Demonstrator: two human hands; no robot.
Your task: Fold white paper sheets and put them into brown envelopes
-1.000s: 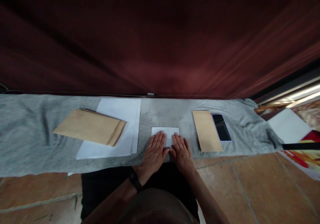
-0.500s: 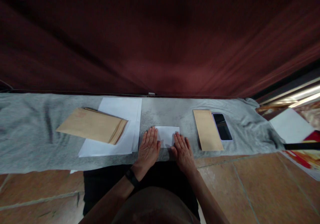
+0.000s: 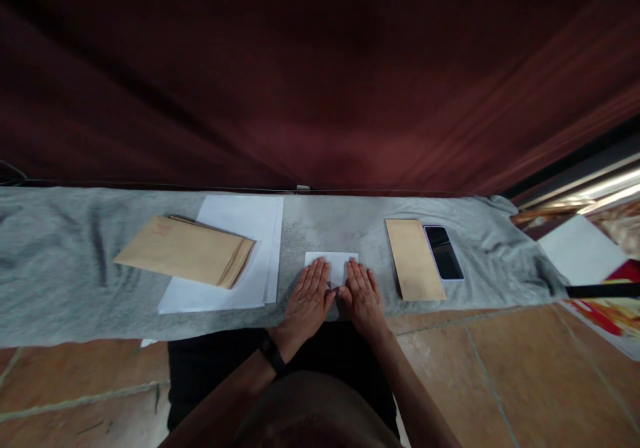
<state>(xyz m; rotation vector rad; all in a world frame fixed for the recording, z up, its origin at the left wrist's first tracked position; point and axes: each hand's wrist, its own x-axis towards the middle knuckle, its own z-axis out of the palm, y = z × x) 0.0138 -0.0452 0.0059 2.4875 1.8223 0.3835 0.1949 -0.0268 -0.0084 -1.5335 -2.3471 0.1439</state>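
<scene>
A small white sheet of paper (image 3: 338,271), which looks folded, lies on the grey cloth in front of me. My left hand (image 3: 309,295) rests flat on its left part, fingers stretched out and pointing away from me. On the right part lies my right hand (image 3: 364,295), also flat with fingers extended. The two thumbs come close together near the paper's lower edge. Both palms cover much of the sheet, so its near side is partly hidden.
Left, a stack of brown envelopes (image 3: 185,249) lies on larger white sheets (image 3: 245,211). To the right are a single brown envelope (image 3: 416,261) and a phone (image 3: 444,253). Grey cloth (image 3: 340,221) covers the narrow surface; a dark red curtain (image 3: 320,101) hangs behind.
My left hand has slid a little to the right, further onto the paper, uncovering its upper left corner. My right hand has hardly moved.
</scene>
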